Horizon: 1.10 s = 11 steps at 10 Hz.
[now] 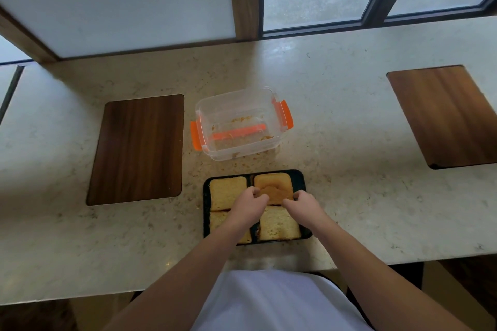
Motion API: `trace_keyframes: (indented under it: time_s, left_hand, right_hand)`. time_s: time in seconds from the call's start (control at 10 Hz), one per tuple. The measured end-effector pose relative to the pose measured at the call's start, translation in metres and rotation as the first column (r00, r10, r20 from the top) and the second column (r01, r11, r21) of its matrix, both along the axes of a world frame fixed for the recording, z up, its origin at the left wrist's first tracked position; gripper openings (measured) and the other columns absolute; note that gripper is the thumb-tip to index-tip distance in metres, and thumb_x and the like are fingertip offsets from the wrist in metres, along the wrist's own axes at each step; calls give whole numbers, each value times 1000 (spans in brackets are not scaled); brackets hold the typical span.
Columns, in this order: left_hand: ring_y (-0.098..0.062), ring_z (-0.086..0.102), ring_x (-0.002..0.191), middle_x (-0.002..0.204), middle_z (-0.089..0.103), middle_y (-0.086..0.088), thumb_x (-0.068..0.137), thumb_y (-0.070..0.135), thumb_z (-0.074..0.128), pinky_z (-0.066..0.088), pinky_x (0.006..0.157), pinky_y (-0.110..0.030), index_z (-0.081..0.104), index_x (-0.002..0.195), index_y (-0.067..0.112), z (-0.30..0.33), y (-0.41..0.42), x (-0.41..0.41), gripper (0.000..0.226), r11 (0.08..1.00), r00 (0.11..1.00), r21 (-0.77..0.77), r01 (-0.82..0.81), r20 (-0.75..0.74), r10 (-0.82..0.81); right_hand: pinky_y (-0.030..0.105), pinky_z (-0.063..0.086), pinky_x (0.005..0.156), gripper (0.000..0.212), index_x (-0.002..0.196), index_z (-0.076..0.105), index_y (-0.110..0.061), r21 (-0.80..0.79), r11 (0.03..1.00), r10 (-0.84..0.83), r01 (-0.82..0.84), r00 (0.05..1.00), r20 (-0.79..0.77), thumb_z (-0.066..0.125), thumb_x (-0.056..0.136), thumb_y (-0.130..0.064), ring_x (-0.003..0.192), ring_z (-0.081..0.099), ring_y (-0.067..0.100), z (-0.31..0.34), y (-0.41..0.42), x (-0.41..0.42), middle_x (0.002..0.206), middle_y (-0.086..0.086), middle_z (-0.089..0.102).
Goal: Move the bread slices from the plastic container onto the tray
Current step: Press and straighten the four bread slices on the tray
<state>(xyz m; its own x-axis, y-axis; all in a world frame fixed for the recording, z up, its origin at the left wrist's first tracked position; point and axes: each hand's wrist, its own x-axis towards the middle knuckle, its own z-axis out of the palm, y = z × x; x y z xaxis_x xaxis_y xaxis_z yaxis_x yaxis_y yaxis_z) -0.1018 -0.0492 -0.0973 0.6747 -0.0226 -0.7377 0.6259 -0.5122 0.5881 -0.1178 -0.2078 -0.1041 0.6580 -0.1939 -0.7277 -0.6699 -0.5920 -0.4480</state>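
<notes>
A black tray (300,176) lies near the counter's front edge with several bread slices on it. The far-right slice (273,183) is browner, and both hands pinch its near edge: my left hand (248,204) at its left corner, my right hand (305,203) at its right corner. A pale slice (227,192) fills the far-left spot, another (279,226) the near right. My left forearm partly hides the near-left slice (217,219). Behind the tray stands the clear plastic container (239,123) with orange clips, holding only crumbs.
Two dark wooden boards lie on the pale stone counter: one to the left (137,149), one at the far right (446,115). Crumbs are scattered between container and tray. Windows run along the counter's back edge.
</notes>
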Motion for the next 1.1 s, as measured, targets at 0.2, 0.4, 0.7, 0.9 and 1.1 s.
trace_keyframes:
  time_s: [0.2,0.4,0.7,0.9,1.1]
  left_hand:
    - [-7,57,78,92,57,11,89,36,51,57,83,-41,45,142,20,-2,3,-1,56,1000,999,-6,-28,-20,27]
    - [-14,60,96,108,54,8,86,38,52,55,93,-46,41,146,21,-4,-2,-3,64,998,998,-52,-43,-46,40]
    - [-9,56,89,99,55,9,85,35,53,56,92,-46,48,137,21,-3,-12,1,53,996,996,-64,-59,-75,54]
    - [-8,56,84,92,51,10,90,31,53,58,88,-41,45,141,19,2,-18,1,53,995,995,-75,-65,-81,59]
    - [-13,60,67,94,58,2,91,34,50,49,50,-29,45,129,24,13,-1,-9,40,963,948,127,240,182,-260]
  right_hand:
    - [34,50,73,55,138,51,-10,4,1000,6,-6,1000,15,55,88,-34,93,57,16,-3,-2,0,118,5,58]
    - [34,46,75,62,143,47,-9,11,1000,3,-3,1000,11,57,89,-36,99,55,19,-5,-2,1,130,9,57]
    - [28,46,65,54,139,51,-9,46,999,-4,3,1000,20,57,90,-31,76,52,4,-5,-16,0,92,-7,57]
    - [37,52,79,36,120,58,-13,26,1000,-1,0,1000,25,57,89,-32,83,56,14,-5,-22,1,101,2,63]
    - [29,45,54,22,94,60,-13,-142,975,171,-169,985,0,55,87,-33,67,57,14,4,-17,16,80,1,61]
